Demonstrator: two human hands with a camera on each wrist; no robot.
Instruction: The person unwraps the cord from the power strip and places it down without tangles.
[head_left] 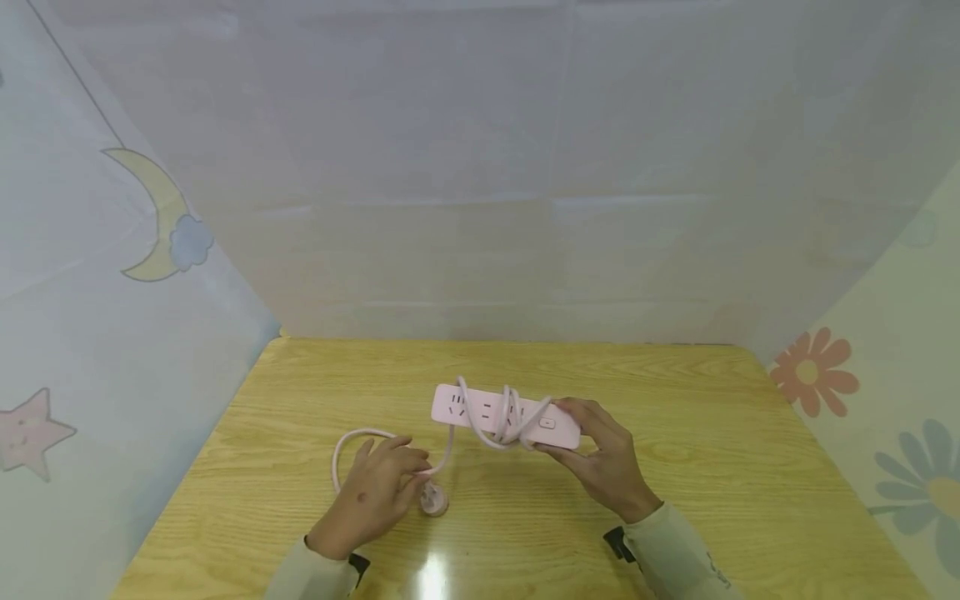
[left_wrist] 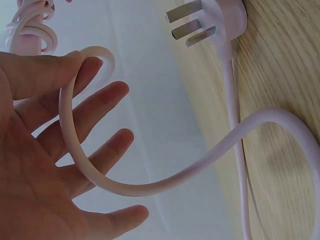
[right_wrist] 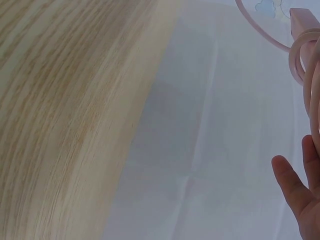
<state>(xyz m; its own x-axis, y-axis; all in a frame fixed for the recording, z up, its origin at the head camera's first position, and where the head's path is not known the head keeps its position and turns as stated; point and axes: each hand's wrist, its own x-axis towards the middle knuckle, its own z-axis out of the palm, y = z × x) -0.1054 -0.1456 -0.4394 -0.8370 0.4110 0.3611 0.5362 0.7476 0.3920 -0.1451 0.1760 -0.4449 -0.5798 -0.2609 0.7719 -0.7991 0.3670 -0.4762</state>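
Observation:
A pink power strip (head_left: pixel 486 407) is held up over the table, its cord looped several times around its middle. My right hand (head_left: pixel 606 454) grips the strip's right end, near the switch; in the right wrist view the wrapped cord (right_wrist: pixel 297 57) shows at the right edge. With thumb and index fingertip, my left hand (head_left: pixel 380 487) pinches the loose cord (left_wrist: pixel 70 120), while its other fingers are spread. The three-pin plug (left_wrist: pixel 227 20) lies on the wood close to the left hand, beside a loop of cord on the table.
The wooden table (head_left: pixel 675 400) reaches back to a pale cloth wall (head_left: pixel 480 250). Printed cloth with a moon (head_left: pixel 153 217) stands on the left, and cloth with flowers (head_left: pixel 816 372) on the right.

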